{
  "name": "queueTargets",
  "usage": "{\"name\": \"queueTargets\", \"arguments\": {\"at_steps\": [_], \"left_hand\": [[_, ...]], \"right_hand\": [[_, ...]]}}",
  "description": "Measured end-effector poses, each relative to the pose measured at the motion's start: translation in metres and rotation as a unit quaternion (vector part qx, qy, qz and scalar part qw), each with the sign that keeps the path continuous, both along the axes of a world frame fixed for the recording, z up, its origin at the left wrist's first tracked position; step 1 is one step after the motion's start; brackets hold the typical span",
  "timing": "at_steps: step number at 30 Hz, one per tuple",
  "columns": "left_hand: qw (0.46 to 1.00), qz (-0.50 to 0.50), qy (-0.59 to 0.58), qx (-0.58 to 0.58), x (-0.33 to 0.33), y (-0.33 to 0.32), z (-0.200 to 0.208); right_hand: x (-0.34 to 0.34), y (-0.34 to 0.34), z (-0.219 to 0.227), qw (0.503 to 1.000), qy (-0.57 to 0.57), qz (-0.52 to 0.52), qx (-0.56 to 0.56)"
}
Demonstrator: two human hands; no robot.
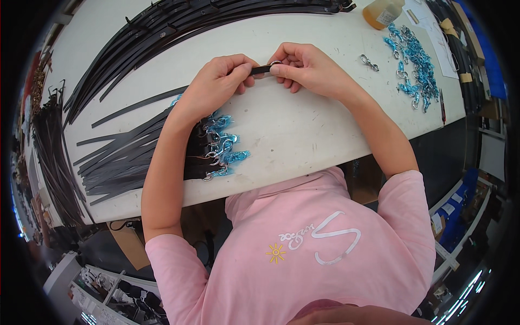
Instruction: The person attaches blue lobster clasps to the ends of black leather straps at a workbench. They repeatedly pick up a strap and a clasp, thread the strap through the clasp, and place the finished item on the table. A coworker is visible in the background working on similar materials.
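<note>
head view, black strap (262, 69), pinched, bridging left hand (223, 78) and right hand (301, 66)

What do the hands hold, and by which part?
A dark strap: the left hand pinches it partway along, the right hand at its ringed end.

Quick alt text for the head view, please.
The left hand and right hand hold a dark strap with a metal ring over a white table. Straps with blue-wrapped clasps lie by the left forearm; similar clasps are heaped at right.
</note>
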State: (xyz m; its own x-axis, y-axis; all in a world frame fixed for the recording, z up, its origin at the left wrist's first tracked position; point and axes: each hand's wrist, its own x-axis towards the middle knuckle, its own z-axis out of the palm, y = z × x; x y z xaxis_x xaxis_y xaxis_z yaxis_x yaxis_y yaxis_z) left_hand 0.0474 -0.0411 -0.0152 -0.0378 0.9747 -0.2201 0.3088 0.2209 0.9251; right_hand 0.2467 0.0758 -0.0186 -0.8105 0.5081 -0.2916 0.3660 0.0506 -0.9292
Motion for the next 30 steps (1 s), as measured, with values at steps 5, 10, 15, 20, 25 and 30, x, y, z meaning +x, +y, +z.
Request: {"name": "queueTargets", "arguments": {"at_steps": [5, 10, 15, 20, 25, 30], "left_hand": [[0.998, 0.006, 0.058, 0.02, 0.005, 0.001, -0.005], [0.999, 0.016, -0.031, -0.023, 0.003, 0.004, 0.007], [0.994, 0.056, 0.095, -0.007, -0.017, -0.011, 0.019], [0.941, 0.07, 0.28, 0.175, 0.008, -0.029, 0.047], [0.867, 0.198, 0.404, 0.214, -0.02, -0.087, 0.072], [0.749, 0.367, 0.524, 0.172, -0.114, -0.201, 0.043]], "right_hand": [[0.0, -0.004, 0.0, 1.0, 0.001, -0.002, -0.007], [0.002, -0.005, 0.004, 1.0, 0.008, -0.001, -0.015], [0.001, 0.003, 0.003, 0.993, 0.058, 0.012, -0.1], [-0.013, -0.008, 0.014, 0.994, 0.06, 0.091, 0.015], [-0.017, -0.039, 0.048, 0.982, 0.128, 0.092, 0.101], [-0.022, -0.049, 0.068, 0.961, 0.128, 0.202, 0.139]]}}
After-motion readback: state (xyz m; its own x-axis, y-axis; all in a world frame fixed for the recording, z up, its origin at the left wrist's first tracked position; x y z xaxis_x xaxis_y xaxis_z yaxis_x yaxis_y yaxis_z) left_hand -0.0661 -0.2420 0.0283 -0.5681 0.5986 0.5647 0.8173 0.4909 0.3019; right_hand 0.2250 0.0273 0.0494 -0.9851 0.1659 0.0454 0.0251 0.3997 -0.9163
